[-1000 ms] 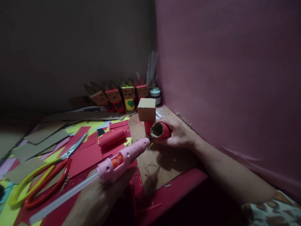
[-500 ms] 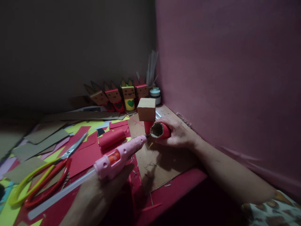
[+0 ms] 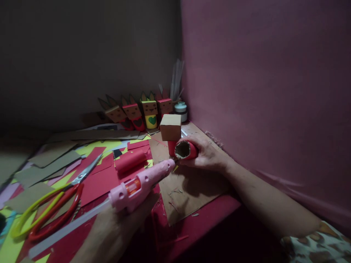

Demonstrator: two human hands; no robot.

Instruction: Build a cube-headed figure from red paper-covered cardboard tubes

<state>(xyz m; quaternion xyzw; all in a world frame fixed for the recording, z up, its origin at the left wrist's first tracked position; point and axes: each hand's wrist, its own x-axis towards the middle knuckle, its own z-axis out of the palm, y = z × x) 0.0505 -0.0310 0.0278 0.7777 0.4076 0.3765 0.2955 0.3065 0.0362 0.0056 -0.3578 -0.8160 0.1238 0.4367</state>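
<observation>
My left hand (image 3: pixel 109 230) is closed around a pink glue gun (image 3: pixel 142 180) with a clear glue stick poking out of its back. The nozzle touches the lower rim of a red-wrapped cardboard tube (image 3: pixel 186 149). My right hand (image 3: pixel 210 153) grips that tube on its side, open end facing me, low over a brown cardboard sheet (image 3: pixel 192 190). Just behind the tube stands a plain cardboard cube (image 3: pixel 170 127) on a short red cylinder.
A rolled red paper (image 3: pixel 130 160) lies left of the tube. Red and yellow scissors (image 3: pixel 52 204) rest among paper and cardboard scraps at the left. Several small box-headed figures (image 3: pixel 137 111) and a white jar (image 3: pixel 181 109) line the back. A pink wall (image 3: pixel 260 91) is close on the right.
The glue gun drew back a little to the left, then its nozzle returned to the tube's rim. My right hand tilted the tube slightly.
</observation>
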